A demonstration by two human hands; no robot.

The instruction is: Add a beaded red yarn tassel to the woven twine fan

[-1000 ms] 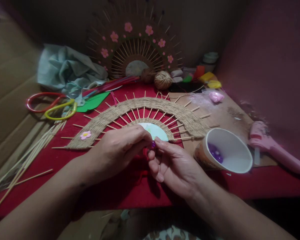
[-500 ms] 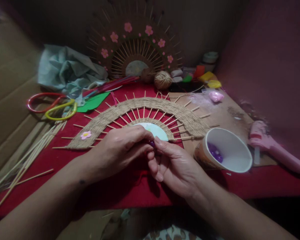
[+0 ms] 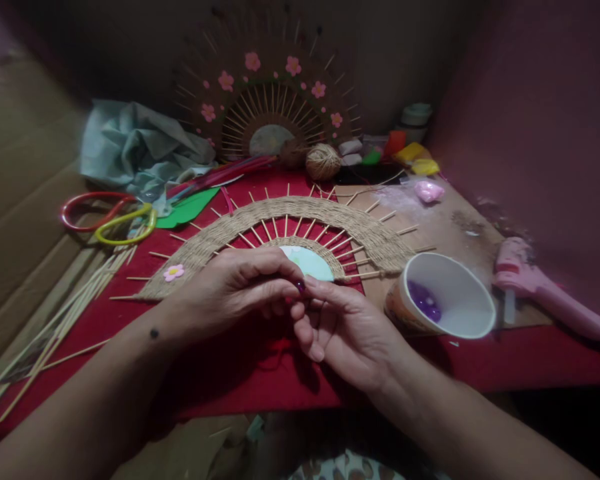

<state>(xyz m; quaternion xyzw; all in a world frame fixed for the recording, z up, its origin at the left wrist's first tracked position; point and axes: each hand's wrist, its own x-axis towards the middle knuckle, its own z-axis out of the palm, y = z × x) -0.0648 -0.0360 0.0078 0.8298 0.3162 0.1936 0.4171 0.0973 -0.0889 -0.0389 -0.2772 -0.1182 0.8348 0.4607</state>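
No writing is readable (dim light).

A: Class of premises?
B: Craft workspace, tabletop.
A: Evidence?
B: Table (image 3: 230,393), red-covered; woven fan (image 3: 310,209), foreground; flowered fan (image 3: 271,75), rear; twine ball (image 3: 323,162), one; glue gun (image 3: 523,270), pink; loose sticks (image 3: 85,291).

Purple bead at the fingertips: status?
Left hand, right hand: pinched together at purple bead, bead partly covered. Woven twine fan just beyond, partly hidden. Paper cup off to right; nothing visibly blocking.
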